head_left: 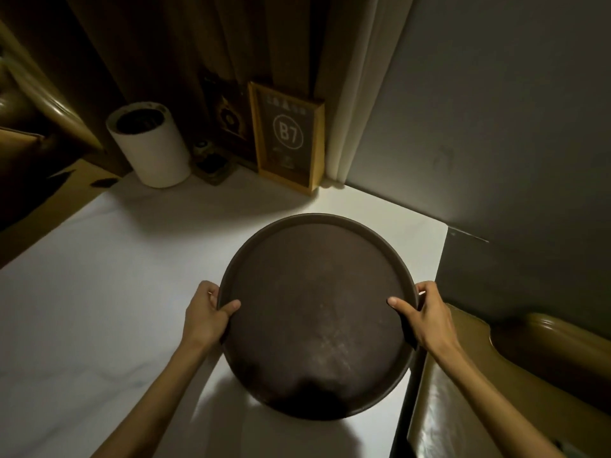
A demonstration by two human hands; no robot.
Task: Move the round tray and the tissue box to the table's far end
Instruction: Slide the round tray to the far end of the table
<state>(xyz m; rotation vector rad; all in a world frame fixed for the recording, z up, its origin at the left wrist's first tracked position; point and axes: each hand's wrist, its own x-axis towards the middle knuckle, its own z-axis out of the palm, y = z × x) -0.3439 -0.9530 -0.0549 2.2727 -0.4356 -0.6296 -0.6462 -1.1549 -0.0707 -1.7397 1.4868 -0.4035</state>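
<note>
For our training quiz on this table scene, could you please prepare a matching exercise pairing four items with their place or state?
Things:
1. round tray
2. white cylinder
3. framed B7 sign
4. left hand

Places or states:
A. stands at the far left of the table
B. grips the tray's left rim
C. leans by the curtain at the far end
D. held at both sides above the table's right edge

Pairs: 1-D, 2-A, 3-C, 4-B
</note>
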